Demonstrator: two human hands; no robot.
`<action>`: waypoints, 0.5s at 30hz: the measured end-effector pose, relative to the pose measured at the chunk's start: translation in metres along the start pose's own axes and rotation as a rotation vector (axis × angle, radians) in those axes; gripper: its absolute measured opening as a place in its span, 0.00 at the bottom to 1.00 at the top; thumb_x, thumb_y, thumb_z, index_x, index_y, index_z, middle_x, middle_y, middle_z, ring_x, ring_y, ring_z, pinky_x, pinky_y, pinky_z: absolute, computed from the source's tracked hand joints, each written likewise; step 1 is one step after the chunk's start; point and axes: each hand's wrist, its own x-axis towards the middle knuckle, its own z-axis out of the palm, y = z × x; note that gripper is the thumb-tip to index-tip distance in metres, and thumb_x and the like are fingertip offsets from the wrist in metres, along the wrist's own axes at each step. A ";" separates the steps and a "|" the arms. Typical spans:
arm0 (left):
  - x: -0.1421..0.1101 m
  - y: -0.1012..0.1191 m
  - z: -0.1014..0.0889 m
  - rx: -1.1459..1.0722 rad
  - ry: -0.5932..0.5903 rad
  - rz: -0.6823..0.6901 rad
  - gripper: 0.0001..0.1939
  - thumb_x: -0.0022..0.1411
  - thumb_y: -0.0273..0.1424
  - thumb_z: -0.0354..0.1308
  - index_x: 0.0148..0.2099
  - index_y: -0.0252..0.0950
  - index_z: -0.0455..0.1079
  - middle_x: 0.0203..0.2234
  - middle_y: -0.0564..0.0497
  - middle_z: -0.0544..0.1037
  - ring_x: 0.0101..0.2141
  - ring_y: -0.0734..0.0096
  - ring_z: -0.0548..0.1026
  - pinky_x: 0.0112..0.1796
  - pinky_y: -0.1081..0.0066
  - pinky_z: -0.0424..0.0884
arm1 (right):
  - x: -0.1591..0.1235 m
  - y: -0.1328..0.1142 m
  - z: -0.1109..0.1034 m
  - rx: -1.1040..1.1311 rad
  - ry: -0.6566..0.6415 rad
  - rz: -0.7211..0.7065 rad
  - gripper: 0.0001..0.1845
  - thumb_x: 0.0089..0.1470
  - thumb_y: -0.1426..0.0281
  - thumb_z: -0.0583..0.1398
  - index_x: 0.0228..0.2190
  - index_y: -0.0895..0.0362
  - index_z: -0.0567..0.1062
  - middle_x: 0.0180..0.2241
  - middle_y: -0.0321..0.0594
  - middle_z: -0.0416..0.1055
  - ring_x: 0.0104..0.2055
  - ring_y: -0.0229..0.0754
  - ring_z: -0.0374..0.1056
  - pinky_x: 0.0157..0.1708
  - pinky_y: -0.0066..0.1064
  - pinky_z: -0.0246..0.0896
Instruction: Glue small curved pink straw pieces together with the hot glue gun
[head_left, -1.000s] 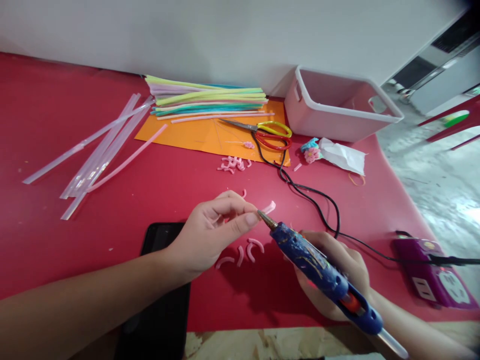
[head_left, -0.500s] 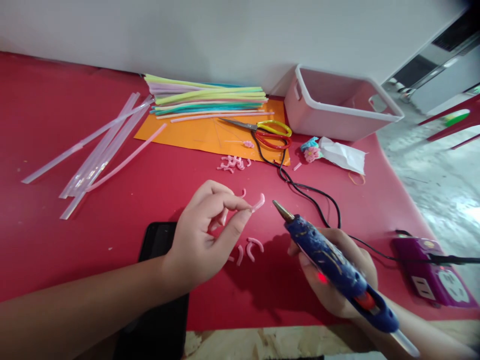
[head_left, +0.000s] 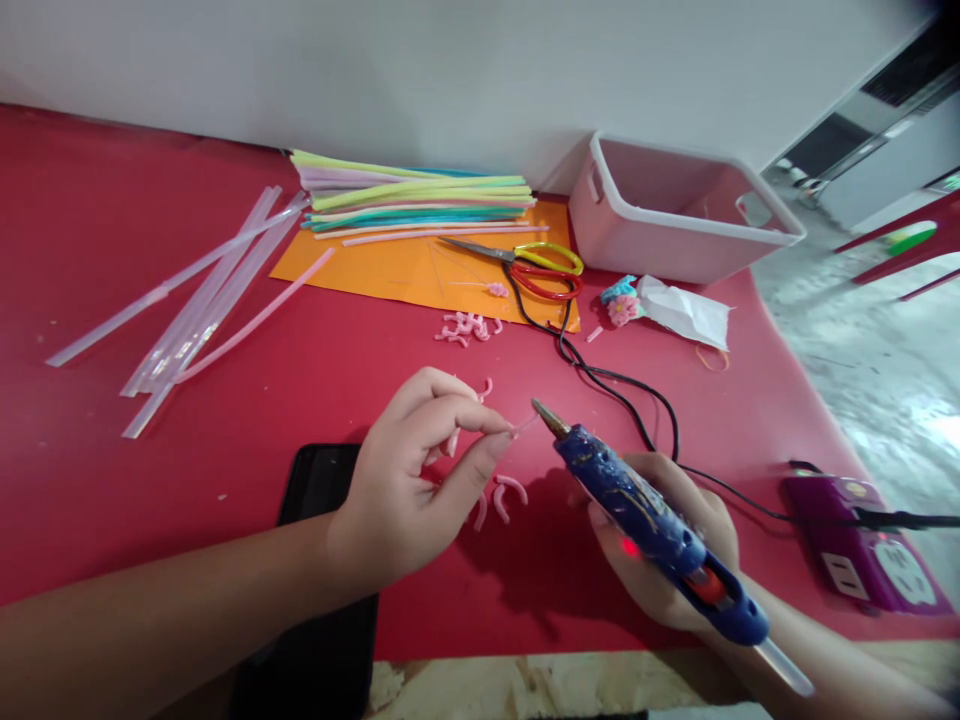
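The glue gun gripped by the right hand has neared the pink piece, pinched by the left hand over the table, in from its near edge; likely light, bendy, best held end-on

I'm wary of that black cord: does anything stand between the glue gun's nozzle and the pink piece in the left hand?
Nothing visible does. The nozzle is close to the free end of the pink piece in the left hand; whether they touch is unclear. The black cord lies farther back and to the right.
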 end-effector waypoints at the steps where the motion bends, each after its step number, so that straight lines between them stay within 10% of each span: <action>1: 0.000 0.000 0.000 0.000 -0.002 -0.002 0.04 0.66 0.22 0.62 0.42 0.35 0.75 0.35 0.54 0.70 0.26 0.83 0.66 0.28 0.77 0.66 | 0.000 0.000 0.000 -0.007 -0.002 -0.005 0.09 0.54 0.73 0.60 0.38 0.50 0.69 0.24 0.29 0.74 0.20 0.35 0.71 0.22 0.25 0.64; 10: 0.003 -0.001 0.002 -0.127 -0.026 -0.144 0.03 0.68 0.26 0.60 0.40 0.36 0.75 0.33 0.54 0.70 0.24 0.81 0.65 0.26 0.76 0.67 | -0.003 0.003 0.002 0.096 -0.069 -0.017 0.11 0.52 0.72 0.62 0.39 0.50 0.70 0.26 0.30 0.77 0.21 0.36 0.72 0.21 0.25 0.66; 15: 0.003 0.002 0.001 -0.049 -0.098 -0.060 0.04 0.67 0.23 0.62 0.41 0.37 0.76 0.34 0.52 0.70 0.29 0.78 0.71 0.30 0.76 0.69 | -0.007 0.008 0.003 0.240 -0.047 0.240 0.04 0.61 0.67 0.61 0.34 0.50 0.76 0.31 0.37 0.79 0.33 0.43 0.76 0.38 0.36 0.73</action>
